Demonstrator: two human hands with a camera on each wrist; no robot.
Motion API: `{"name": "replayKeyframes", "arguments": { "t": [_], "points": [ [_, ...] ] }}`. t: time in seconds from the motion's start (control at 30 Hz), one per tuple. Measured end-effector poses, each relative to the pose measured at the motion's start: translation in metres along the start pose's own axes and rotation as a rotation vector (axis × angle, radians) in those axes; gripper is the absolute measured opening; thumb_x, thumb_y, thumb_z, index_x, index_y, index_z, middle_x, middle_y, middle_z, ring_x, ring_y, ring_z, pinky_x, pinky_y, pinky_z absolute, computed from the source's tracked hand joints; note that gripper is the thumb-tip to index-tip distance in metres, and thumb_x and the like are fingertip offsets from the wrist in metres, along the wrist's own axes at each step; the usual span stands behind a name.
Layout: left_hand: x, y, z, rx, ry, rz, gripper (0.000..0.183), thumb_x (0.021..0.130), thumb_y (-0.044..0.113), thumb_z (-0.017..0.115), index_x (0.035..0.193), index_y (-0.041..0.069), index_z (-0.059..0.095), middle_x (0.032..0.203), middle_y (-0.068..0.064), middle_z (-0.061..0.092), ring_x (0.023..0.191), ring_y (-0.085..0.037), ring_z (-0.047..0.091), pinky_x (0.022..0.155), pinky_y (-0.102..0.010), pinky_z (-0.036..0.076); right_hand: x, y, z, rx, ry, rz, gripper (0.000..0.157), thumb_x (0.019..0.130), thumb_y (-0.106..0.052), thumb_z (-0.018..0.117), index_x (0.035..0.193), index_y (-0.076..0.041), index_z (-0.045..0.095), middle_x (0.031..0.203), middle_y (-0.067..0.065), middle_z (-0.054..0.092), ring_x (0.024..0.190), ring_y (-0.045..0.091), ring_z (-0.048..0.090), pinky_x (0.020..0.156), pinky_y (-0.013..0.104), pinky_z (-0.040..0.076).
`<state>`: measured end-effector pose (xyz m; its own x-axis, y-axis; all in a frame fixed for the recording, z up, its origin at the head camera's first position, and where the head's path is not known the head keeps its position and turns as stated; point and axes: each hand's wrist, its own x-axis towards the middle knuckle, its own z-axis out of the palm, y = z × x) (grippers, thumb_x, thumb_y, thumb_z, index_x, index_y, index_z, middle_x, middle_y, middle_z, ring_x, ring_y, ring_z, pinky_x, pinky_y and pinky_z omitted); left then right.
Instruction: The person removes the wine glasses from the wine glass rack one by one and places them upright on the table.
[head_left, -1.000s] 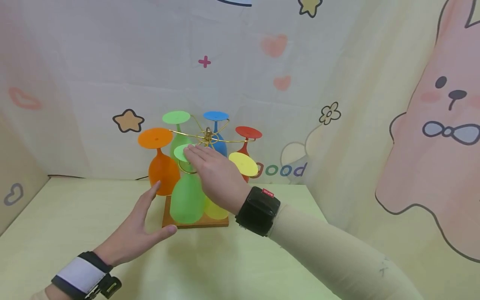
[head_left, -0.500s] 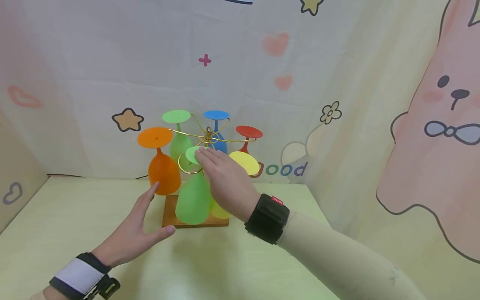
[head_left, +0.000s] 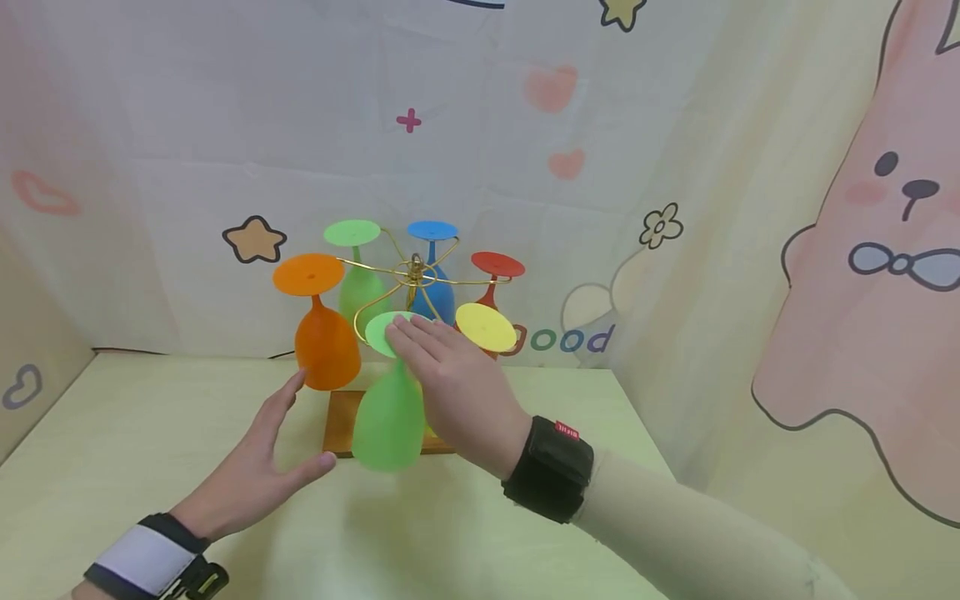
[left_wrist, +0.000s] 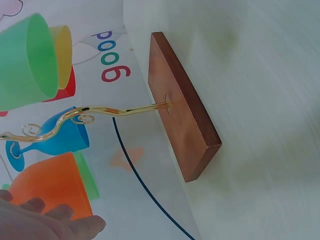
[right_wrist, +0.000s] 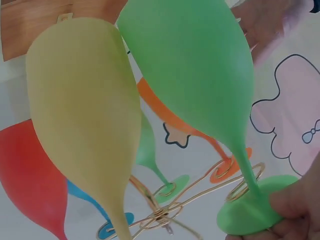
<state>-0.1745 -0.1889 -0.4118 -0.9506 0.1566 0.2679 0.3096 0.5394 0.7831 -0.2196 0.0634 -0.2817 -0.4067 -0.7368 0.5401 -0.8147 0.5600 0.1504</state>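
My right hand (head_left: pixel 465 383) pinches the round foot of a light green plastic wine glass (head_left: pixel 390 421), which hangs bowl-down at the front of a gold wire glass rack (head_left: pixel 415 275). In the right wrist view the thumb lies on one face of that foot, and the stem (right_wrist: pixel 246 170) is right at a wire loop. My left hand (head_left: pixel 243 483) holds nothing; its fingers and thumb are spread below and left of an orange wine glass (head_left: pixel 326 350). In the left wrist view its fingers (left_wrist: pixel 60 212) overlap the orange bowl.
Yellow (head_left: pixel 487 327), red (head_left: pixel 498 265), blue (head_left: pixel 432 231) and a second green wine glass (head_left: pixel 352 233) hang upside down around the rack. Its wooden base (head_left: pixel 342 421) stands on a pale table (head_left: pixel 187 417). A printed cloth (head_left: pixel 480 150) hangs behind.
My right hand has shifted the front green glass to the right, then down and nearer to me. The left hand has drawn slightly back and left.
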Motion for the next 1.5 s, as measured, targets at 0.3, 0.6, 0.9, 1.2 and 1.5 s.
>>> {"name": "replayKeyframes", "arguments": {
  "t": [0.3,0.6,0.9,1.2,1.5],
  "points": [
    [-0.006,-0.005,-0.007,-0.038,0.028,0.045,0.074,0.101,0.029,0.050,0.155,0.034,0.001,0.159,-0.012,0.009,0.140,-0.042,0.016,0.098,-0.074,0.022,-0.004,-0.023,0.000,0.021,0.020,-0.062,0.053,0.085,-0.001,0.071,0.136,-0.004,0.055,0.134,0.008,0.058,0.129,0.021,0.049,0.111,0.030,0.029],
    [-0.009,-0.010,-0.011,-0.066,0.028,0.039,0.064,0.105,0.029,0.041,0.155,0.035,0.002,0.160,-0.013,0.008,0.141,-0.044,0.013,0.099,-0.074,0.019,-0.016,-0.037,0.011,0.066,0.042,-0.054,0.047,0.088,-0.004,0.069,0.134,-0.005,0.058,0.130,0.006,0.061,0.126,0.018,0.051,0.109,0.027,0.031],
    [-0.011,-0.012,-0.013,-0.081,0.034,0.048,0.066,0.104,0.027,0.043,0.155,0.037,0.002,0.160,-0.010,0.006,0.143,-0.040,0.009,0.101,-0.074,0.017,-0.043,-0.035,0.052,0.263,-0.172,0.146,0.042,0.090,0.005,0.058,0.129,-0.011,0.060,0.119,-0.001,0.067,0.108,0.010,0.062,0.092,0.021,0.048],
    [-0.013,-0.010,-0.015,-0.037,0.056,0.103,0.071,0.102,0.025,0.047,0.155,0.036,0.001,0.161,-0.006,0.006,0.144,-0.036,0.008,0.103,-0.073,0.016,-0.085,-0.024,0.103,0.868,-0.378,0.662,0.020,0.096,-0.002,0.052,0.104,-0.007,0.070,0.073,-0.004,0.054,0.057,0.010,0.042,0.053,0.023,0.038],
    [-0.018,0.000,-0.010,0.059,0.088,0.221,0.088,0.094,0.026,0.062,0.156,0.027,-0.001,0.162,-0.001,0.003,0.146,-0.029,0.003,0.107,-0.066,0.017,-0.124,-0.021,0.155,1.441,-0.470,1.156,0.020,0.094,0.000,0.053,0.110,0.003,0.064,0.100,0.012,0.068,0.093,0.027,0.068,0.083,0.041,0.055]
  ]
}}
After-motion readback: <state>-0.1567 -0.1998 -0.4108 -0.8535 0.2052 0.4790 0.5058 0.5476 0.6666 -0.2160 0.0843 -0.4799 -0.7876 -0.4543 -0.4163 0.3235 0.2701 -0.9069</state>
